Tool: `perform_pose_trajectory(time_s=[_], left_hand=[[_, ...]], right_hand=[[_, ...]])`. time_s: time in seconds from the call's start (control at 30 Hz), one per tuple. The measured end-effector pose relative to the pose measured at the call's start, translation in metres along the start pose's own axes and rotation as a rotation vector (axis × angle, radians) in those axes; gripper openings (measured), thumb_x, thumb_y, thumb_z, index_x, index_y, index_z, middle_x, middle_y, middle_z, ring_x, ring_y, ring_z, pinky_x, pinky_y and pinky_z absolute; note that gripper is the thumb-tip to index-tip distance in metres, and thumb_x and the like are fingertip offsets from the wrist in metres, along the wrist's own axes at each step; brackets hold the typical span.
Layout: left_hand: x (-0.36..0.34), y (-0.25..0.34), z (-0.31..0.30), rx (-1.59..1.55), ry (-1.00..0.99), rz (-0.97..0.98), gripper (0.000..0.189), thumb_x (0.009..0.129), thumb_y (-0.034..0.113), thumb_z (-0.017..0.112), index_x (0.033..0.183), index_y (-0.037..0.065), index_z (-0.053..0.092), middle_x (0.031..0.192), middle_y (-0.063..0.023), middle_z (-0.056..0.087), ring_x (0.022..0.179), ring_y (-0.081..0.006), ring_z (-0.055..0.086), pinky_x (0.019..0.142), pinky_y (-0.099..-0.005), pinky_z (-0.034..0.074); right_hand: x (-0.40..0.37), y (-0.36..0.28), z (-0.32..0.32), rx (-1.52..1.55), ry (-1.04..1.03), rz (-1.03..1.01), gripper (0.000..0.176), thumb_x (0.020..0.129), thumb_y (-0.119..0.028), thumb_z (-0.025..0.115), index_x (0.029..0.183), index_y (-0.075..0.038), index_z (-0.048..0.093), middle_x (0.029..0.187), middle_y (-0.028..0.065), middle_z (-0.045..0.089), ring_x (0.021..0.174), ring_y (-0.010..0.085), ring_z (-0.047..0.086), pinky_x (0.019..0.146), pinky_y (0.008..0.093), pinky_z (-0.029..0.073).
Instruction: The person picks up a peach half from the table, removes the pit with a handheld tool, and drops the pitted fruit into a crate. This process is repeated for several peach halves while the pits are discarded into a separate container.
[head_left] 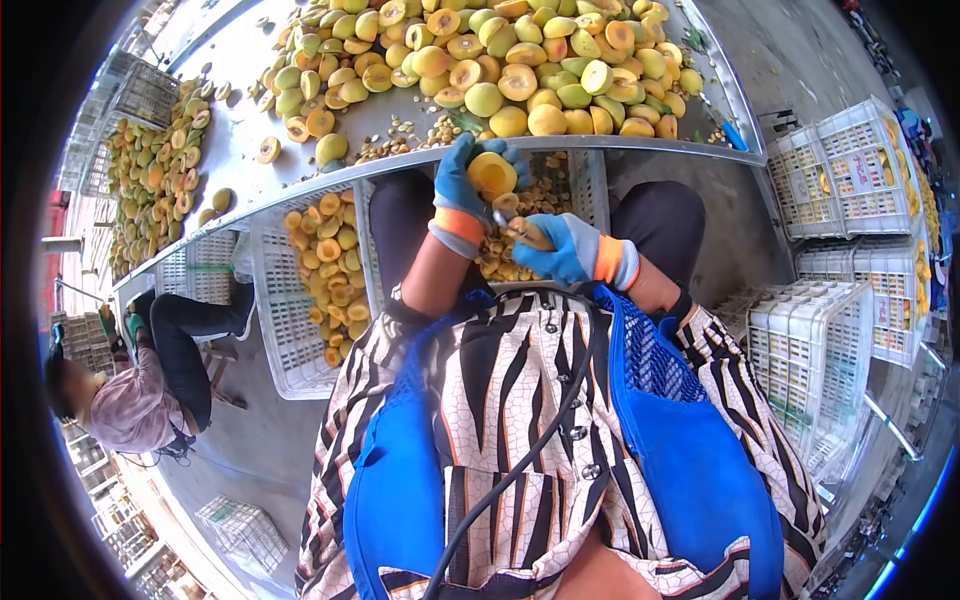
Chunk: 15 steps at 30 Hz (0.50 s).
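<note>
Sitting in left hand [458, 192], fruit half [492, 175] above right hand [565, 250].

One fisheye view only, from a camera worn on the person's head — it faces forward and steeply down over their own chest [510, 400], close above the left hand [462, 185] and right hand [560, 250], the worktop [640, 148] curving across the top.
</note>
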<state>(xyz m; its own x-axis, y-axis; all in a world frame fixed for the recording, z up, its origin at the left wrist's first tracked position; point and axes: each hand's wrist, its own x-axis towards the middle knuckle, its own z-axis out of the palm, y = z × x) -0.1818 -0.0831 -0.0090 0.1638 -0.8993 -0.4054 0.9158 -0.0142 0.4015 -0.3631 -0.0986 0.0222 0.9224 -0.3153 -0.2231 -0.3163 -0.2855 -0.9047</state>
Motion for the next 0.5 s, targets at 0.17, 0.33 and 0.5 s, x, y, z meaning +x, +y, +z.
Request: perform_pose_trajectory(time_s=[0.17, 0.33, 0.5], left_hand=[[-0.006, 0.008, -0.009, 0.334, -0.150, 0.250, 0.055, 0.096, 0.046, 0.039, 0.090, -0.003, 0.064, 0.088, -0.0191, 0.067, 0.077, -0.0293, 0.064, 0.076, -0.0387, 0.053], [-0.012, -0.005, 0.006, 0.221, -0.102, 0.179, 0.055, 0.096, 0.047, 0.039, 0.087, -0.002, 0.063, 0.086, -0.0191, 0.066, 0.078, -0.0307, 0.064, 0.075, -0.0401, 0.053], [-0.010, -0.009, 0.005, 0.067, -0.164, -0.030, 0.043, 0.096, 0.041, 0.042, 0.085, 0.002, 0.058, 0.082, -0.0142, 0.061, 0.078, -0.0306, 0.059, 0.077, -0.0422, 0.050]], right_hand=[[0.016, 0.019, 0.001, -0.209, 0.435, 0.043, 0.023, 0.084, -0.024, 0.063, 0.095, -0.004, 0.057, 0.074, 0.0199, 0.062, 0.068, 0.0356, 0.062, 0.060, 0.0433, 0.048], [0.031, 0.028, 0.010, -0.428, 0.452, -0.043, 0.026, 0.081, -0.019, 0.065, 0.098, -0.002, 0.055, 0.082, 0.0257, 0.062, 0.079, 0.0440, 0.060, 0.065, 0.0484, 0.048], [0.015, 0.028, -0.001, -0.475, 0.279, 0.039, 0.031, 0.080, -0.018, 0.065, 0.104, -0.001, 0.055, 0.084, 0.0258, 0.062, 0.079, 0.0434, 0.060, 0.067, 0.0482, 0.049]])
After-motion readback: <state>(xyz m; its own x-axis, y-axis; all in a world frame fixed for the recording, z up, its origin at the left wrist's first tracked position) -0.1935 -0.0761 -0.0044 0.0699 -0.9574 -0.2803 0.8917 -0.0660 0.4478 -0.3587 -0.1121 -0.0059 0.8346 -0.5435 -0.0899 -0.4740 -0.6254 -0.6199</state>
